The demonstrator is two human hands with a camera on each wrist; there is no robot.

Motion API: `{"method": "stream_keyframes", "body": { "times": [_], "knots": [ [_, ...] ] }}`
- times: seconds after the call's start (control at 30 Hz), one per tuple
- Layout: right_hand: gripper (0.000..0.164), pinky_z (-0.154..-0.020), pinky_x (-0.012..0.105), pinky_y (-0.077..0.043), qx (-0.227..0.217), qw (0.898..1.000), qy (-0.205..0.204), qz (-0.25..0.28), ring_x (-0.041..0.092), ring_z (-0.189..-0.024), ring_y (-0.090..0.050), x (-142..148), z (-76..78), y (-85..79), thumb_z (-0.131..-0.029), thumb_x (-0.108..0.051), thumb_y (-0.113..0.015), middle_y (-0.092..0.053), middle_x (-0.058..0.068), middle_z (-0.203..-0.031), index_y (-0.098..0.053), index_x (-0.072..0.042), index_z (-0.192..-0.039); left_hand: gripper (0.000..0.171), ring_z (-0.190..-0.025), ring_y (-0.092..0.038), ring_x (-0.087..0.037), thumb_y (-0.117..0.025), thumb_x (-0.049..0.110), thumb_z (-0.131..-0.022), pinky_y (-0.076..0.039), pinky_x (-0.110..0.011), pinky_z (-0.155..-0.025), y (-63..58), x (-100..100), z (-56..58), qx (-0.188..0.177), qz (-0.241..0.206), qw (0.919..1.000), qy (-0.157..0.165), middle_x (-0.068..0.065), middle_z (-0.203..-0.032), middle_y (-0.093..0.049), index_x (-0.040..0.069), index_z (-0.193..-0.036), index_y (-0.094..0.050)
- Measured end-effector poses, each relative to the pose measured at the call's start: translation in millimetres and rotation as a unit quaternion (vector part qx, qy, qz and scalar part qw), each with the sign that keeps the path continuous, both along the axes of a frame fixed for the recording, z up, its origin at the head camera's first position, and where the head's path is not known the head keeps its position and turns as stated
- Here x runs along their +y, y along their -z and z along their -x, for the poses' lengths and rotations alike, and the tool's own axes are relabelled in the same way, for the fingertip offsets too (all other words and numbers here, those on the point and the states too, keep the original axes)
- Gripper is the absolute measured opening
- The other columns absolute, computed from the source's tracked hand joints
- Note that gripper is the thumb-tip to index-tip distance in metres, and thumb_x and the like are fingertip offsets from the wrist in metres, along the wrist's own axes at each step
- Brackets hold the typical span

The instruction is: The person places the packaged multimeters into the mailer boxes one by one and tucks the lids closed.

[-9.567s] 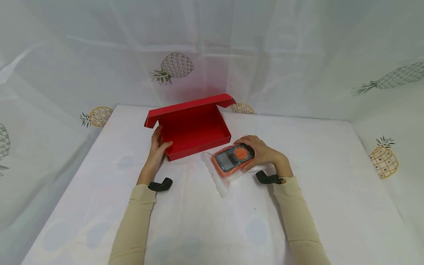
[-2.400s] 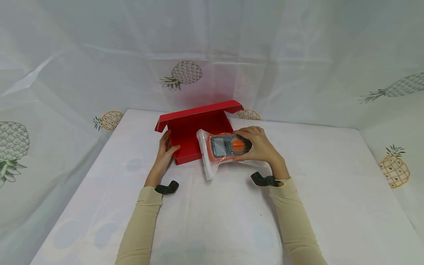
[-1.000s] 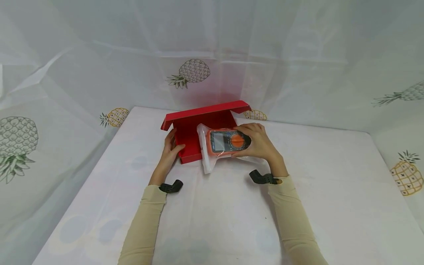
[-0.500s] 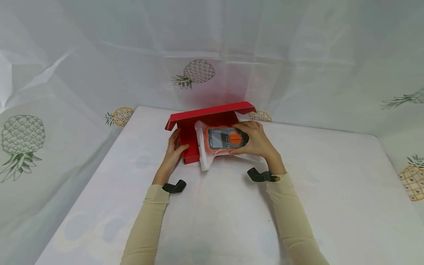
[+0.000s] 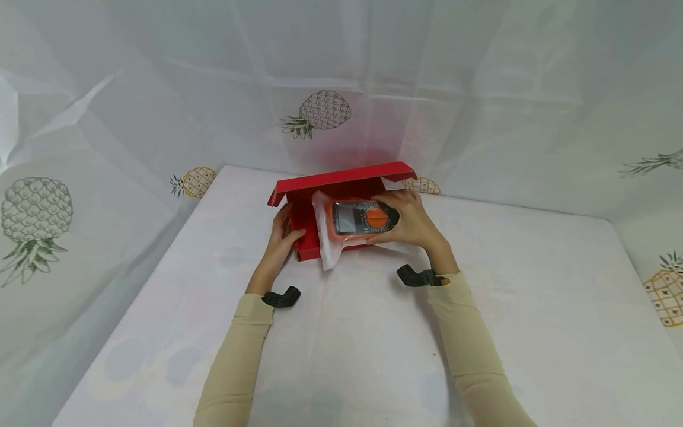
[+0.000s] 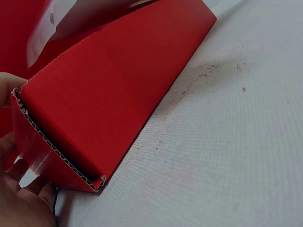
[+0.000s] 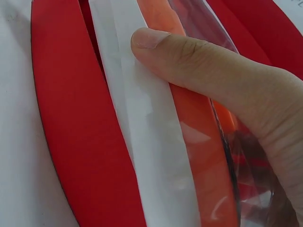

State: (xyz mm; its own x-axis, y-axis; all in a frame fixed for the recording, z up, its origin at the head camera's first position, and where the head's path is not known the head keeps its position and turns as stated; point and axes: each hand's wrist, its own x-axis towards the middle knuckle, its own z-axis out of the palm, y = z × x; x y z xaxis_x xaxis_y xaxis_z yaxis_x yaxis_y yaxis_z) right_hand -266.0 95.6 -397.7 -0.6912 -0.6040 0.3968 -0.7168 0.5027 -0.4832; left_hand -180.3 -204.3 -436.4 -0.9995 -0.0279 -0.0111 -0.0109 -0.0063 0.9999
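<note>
A red cardboard box [image 5: 309,254] lies on the table with its lid raised at the back. My left hand [image 5: 277,242] grips its left side wall, the thumb over the inner side and the fingers outside. In the left wrist view those fingers [image 6: 21,208] sit at the box's corrugated corner. My right hand [image 5: 415,225] holds an orange and black multimeter [image 5: 348,218] by its dial end, inside a clear plastic bag [image 5: 328,256]. The meter is over the box opening, hiding much of the interior. In the right wrist view, the thumb [image 7: 189,59] presses the bag against the meter's orange side.
White cloth covers the table [image 5: 368,338]. A white curtain with printed pineapples [image 5: 325,110] hangs close behind the box. The raised lid [image 5: 344,177] overhangs the box's rear part. Black bands [image 5: 283,297] are on both wrists.
The bagged multimeter has gone from the table in front of the box to over its opening. Lately it has shifted slightly back and left. My left hand keeps its grip on the box.
</note>
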Motion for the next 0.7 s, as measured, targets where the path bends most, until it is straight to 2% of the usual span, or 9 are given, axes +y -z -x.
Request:
{"method": "stream_keyframes", "body": {
  "times": [0.07,0.3,0.53,0.7],
  "knots": [
    [0.089,-0.106,0.062,-0.024,0.001,1.000,-0.002,0.002,0.034,-0.119,-0.050,-1,1.5,0.2,-0.050,-0.042,-0.096,-0.062,0.014,-0.126,-0.064,-0.009,-0.126,0.072,-0.150,-0.006,-0.023,-0.051,0.003,-0.095,-0.013,-0.035,-0.121,-0.8,-1,-0.3,-0.004,0.001,1.0000,-0.001,-0.008,-0.163,-0.007,0.008,-0.155,-0.011],
    [0.087,-0.105,0.061,-0.024,0.002,1.000,-0.003,0.006,0.032,-0.117,-0.052,-5,7.6,2.1,-0.050,-0.042,-0.096,-0.065,0.012,-0.122,-0.066,-0.010,-0.124,0.073,-0.149,-0.007,-0.019,-0.053,0.008,-0.096,-0.014,-0.036,-0.121,27.5,-6,12.0,0.003,0.013,0.9998,-0.012,-0.002,-0.162,-0.009,0.017,-0.156,-0.013],
    [0.086,-0.104,0.059,-0.026,0.006,1.000,-0.013,0.008,0.032,-0.116,-0.054,-9,10.2,3.8,-0.050,-0.042,-0.096,-0.067,0.011,-0.122,-0.066,-0.008,-0.124,0.073,-0.149,-0.009,-0.017,-0.054,0.007,-0.094,-0.015,-0.033,-0.121,30.4,-6,12.1,0.012,0.014,0.9996,-0.019,-0.001,-0.161,-0.013,0.017,-0.155,-0.015],
    [0.086,-0.106,0.058,-0.025,-0.004,1.000,-0.013,0.008,0.030,-0.117,-0.054,-11,11.4,3.6,-0.051,-0.040,-0.096,-0.067,0.009,-0.122,-0.066,-0.008,-0.124,0.074,-0.149,-0.007,-0.018,-0.054,0.006,-0.095,-0.013,-0.034,-0.121,26.9,-6,12.0,0.005,0.007,0.9999,-0.012,-0.001,-0.162,-0.012,0.016,-0.156,-0.014]
  ]
}}
